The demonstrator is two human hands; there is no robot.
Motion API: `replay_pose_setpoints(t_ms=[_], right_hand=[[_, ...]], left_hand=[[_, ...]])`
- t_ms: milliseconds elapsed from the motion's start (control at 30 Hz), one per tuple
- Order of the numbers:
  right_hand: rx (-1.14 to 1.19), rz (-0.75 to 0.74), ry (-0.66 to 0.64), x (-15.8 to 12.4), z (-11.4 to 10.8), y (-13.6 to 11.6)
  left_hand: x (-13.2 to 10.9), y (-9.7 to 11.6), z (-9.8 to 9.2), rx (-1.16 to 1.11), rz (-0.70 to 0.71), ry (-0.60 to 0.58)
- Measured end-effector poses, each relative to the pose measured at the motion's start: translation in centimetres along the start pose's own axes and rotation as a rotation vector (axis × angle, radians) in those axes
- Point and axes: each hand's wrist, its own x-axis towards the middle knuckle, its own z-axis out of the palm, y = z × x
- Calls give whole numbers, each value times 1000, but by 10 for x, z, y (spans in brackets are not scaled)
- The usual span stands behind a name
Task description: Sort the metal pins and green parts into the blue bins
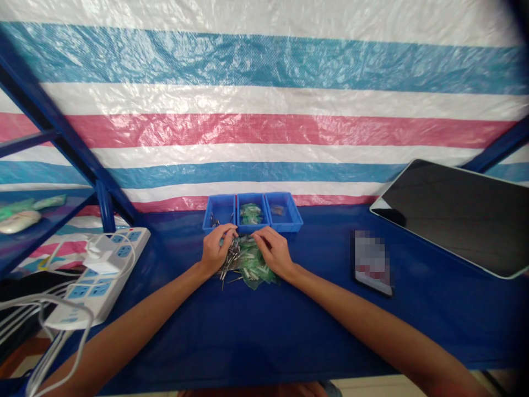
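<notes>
My left hand rests on a pile of small metal pins on the blue table, fingers curled over them. My right hand lies on a heap of small green plastic bags, its fingertips pinched at the top of the heap. What either hand holds is too small to make out. Just beyond the hands stand three small blue bins: the left one holds pins, the middle one green bags, the right one a small bag.
A phone lies right of my right arm. A large dark tablet leans at the far right. A white power strip with plugs and cables sits at the left. A blue shelf frame rises on the left.
</notes>
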Motion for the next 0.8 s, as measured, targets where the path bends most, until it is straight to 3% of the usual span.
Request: replay_pose_setpoints(t_ms=[233,367,533,800], right_hand=[[2,5,4,0,0,0],[0,4,-5,0,0,0],[5,0,10,0,0,0],[-20,32,23,-1,0,-1]], left_hand=[[2,1,0,123,82,-20],[3,0,1,103,101,24],[4,-1,1,51,145,-4],[0,-4,2,23,50,-30]])
